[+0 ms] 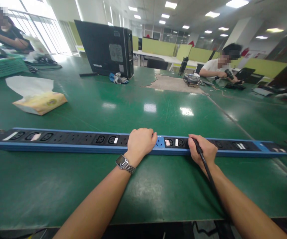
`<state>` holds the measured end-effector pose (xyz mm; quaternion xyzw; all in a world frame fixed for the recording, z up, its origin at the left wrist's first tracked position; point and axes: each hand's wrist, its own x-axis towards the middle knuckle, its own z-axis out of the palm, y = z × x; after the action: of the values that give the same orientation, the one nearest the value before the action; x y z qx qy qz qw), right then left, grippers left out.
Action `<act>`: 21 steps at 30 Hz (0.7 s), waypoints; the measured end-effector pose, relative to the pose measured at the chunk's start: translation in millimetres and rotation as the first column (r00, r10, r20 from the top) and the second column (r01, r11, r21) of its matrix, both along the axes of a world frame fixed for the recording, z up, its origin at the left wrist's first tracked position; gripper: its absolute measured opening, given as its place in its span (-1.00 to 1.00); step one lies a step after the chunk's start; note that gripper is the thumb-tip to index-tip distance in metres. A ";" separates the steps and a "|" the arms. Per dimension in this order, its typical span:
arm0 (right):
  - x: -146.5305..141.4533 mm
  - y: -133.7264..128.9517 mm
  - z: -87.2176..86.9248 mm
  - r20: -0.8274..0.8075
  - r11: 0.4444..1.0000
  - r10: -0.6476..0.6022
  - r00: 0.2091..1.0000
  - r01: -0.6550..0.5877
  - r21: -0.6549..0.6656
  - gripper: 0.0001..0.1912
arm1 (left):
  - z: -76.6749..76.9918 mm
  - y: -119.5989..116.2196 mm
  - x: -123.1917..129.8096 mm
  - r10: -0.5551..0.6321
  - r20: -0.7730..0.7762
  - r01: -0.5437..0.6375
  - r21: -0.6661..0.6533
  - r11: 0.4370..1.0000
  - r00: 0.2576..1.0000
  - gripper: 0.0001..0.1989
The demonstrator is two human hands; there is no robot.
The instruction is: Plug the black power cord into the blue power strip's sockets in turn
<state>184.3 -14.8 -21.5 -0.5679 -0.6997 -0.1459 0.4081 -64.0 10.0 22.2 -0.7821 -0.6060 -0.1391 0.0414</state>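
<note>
A long blue-and-black power strip (75, 138) lies across the green table, with rows of black sockets, a few blue ones and small white and pink stickers. Near its middle, my left hand (141, 142), a watch (125, 163) on the wrist, is closed over the strip; its fingertips are hidden behind the far edge. To the right, my right hand (204, 149) grips the plug end of a black power cord (209, 174) against the strip's sockets. How deep the plug sits is hidden by the hand. The cord runs down along my right forearm.
On the green table (96, 106) are a tissue pack (41, 102), a black computer case (108, 49), gloves (118, 78) and a dark bottle (183, 65). A green basket (5, 65) stands at the left. One person sits far left; another (214, 69) works with a tool at the right.
</note>
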 end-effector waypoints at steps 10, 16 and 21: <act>24.9 -8.2 9.2 -0.533 0.977 -0.093 0.841 0.179 0.112 -0.59 | -1.2 1.4 -0.9 -0.007 0.009 0.007 -0.011 1.000 1.000 -0.57; 111.8 -14.9 -1.1 -0.499 0.950 -0.246 0.831 0.308 0.045 -0.60 | 0.2 0.8 -1.1 -0.013 0.011 0.013 0.000 1.000 1.000 -0.58; 150.3 -19.1 -7.9 -0.347 0.960 -0.270 0.898 0.281 -0.019 -0.58 | 2.5 0.6 -0.8 -0.008 0.003 0.008 -0.005 1.000 1.000 -0.58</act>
<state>334.6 -33.9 -29.5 -0.6713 -0.5273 -0.1109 0.5089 -64.8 10.5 24.8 -0.7844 -0.6034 -0.1388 0.0378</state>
